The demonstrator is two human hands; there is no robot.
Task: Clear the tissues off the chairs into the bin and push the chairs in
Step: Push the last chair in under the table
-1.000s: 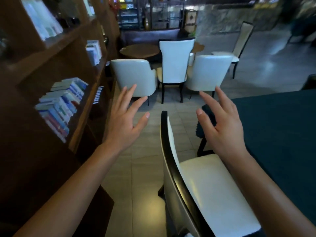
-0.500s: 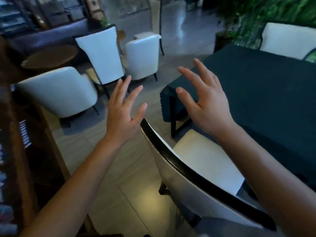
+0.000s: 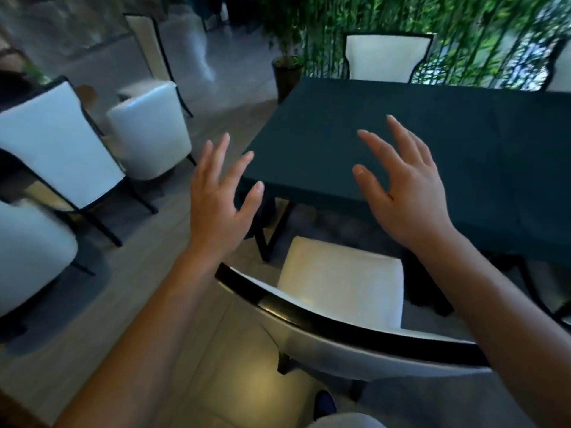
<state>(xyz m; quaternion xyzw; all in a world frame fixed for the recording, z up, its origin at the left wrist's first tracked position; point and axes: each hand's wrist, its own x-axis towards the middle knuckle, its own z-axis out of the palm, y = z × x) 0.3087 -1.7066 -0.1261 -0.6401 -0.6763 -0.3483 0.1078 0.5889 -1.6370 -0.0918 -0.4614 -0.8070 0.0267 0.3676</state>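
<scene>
A white chair with a black-edged back (image 3: 340, 332) stands right in front of me, its bare seat (image 3: 343, 279) facing the dark green table (image 3: 432, 143). No tissue shows on the seat, and no bin is in view. My left hand (image 3: 216, 202) hovers above the chair's left side with fingers spread, holding nothing. My right hand (image 3: 401, 193) floats over the table's near edge, fingers spread and empty. Neither hand touches the chair.
A second white chair (image 3: 386, 57) sits at the table's far side before green plants. To the left stand a high-backed white chair (image 3: 58, 143) and white armchairs (image 3: 148, 128). A potted plant (image 3: 287, 72) stands by the table's far corner. Tiled floor lies between.
My view has swung right, from the bookshelf to the green table. The chair back now lies across the frame below my hands. Both hands stay raised and spread.
</scene>
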